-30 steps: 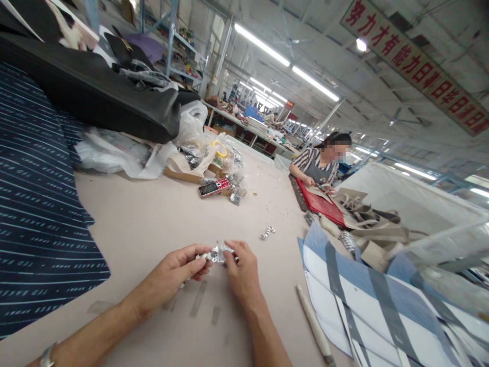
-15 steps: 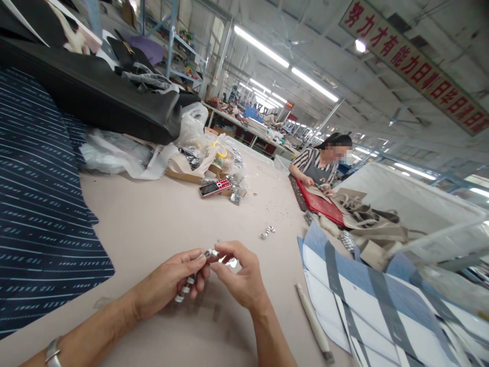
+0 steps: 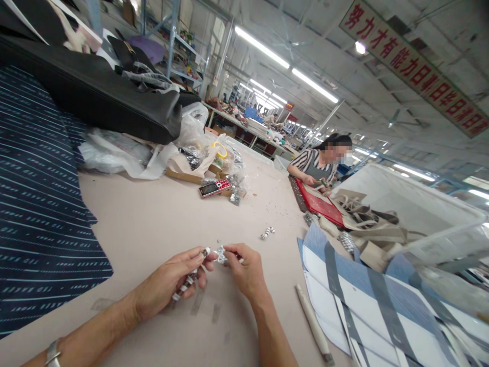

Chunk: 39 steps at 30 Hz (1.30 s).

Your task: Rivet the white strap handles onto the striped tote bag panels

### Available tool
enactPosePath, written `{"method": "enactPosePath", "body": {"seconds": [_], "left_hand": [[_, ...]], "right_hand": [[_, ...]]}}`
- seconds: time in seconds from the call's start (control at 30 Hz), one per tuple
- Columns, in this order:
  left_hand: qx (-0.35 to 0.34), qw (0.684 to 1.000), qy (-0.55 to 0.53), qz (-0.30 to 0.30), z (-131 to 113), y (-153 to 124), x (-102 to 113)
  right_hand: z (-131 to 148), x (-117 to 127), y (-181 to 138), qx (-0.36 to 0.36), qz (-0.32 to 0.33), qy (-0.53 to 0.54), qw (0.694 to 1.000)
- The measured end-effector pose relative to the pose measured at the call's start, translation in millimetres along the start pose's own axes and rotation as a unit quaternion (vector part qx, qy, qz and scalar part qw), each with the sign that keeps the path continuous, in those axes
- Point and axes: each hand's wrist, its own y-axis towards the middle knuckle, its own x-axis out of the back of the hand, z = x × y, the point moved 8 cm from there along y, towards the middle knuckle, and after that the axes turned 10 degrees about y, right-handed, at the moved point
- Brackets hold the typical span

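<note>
My left hand (image 3: 178,275) is closed around a short black-and-white striped cord (image 3: 185,285). One end of it sticks out past the thumb, and the rest hangs below the fingers. Just to the right, my right hand (image 3: 246,270) has thumb and fingers pinched together beside small shiny silvery pieces (image 3: 220,254). What exactly sits between those fingertips is too small to make out. A similar curled striped cord (image 3: 267,233) lies on the table beyond my hands.
A red phone (image 3: 214,188) lies near plastic bags and yellow-handled scissors (image 3: 219,149). Striped dark fabric (image 3: 46,204) covers the left side. A pale rod (image 3: 313,323) and blue-white panels (image 3: 362,290) are at right. Across the table, a person (image 3: 321,163) works over a red tray (image 3: 323,206).
My hands have drawn slightly apart. The right hand has moved a little to the right, its fingers now pinched, and the silvery pieces show between the hands.
</note>
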Motion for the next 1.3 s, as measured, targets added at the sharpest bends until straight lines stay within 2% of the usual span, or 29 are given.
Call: {"method": "enactPosePath", "body": {"seconds": [0.07,0.13,0.23,0.33,0.47,0.77,1.03,1.2,1.3], "left_hand": [[-0.003,1.000,0.020,-0.001,0,0,1],[0.000,0.999,0.039,0.005,0,0,1],[0.003,0.998,0.063,0.031,0,-2,-2],[0.000,0.994,0.088,0.063,-2,-5,-8],[-0.004,0.993,0.076,0.086,-1,-8,-12],[-0.009,0.993,0.079,0.086,-1,-6,-17],[0.001,0.989,0.112,0.094,5,-5,-19],[0.010,0.992,0.111,0.052,-1,-15,-15],[0.023,0.993,0.113,0.008,-5,-21,-14]], "right_hand": [[3,2,0,0.016,-0.003,-0.003,1.000],[15,0,-1,0.037,0.010,0.040,0.998],[41,-10,-4,0.076,0.071,0.087,0.991],[62,-15,-8,0.137,0.101,0.055,0.984],[66,-15,-10,0.171,0.107,0.035,0.979],[71,-17,-12,0.177,0.128,0.017,0.976],[65,-29,-17,0.172,0.156,-0.103,0.967],[59,-35,-25,0.127,0.120,-0.025,0.984],[41,-43,-29,0.031,0.087,0.095,0.991]]}}
